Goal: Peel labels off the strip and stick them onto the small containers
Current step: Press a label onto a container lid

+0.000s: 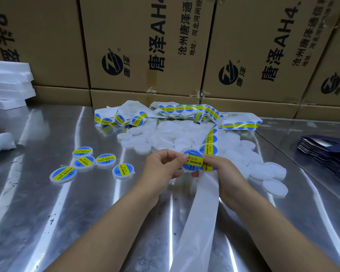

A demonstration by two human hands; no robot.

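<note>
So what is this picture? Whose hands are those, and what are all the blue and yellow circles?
There is no machine here, just a person working. The camera sits on their head and looks down, so you see their arms the way they do. The left hand holds a small round white container with a blue and yellow label on top. The right hand pinches the label strip, which runs back to a tangle of more labels. The white part hanging towards you has no labels on it. On the shiny metal table, five finished containers sit on the left, and a pile of plain containers lies in the middle. Cardboard boxes stand behind.
</note>
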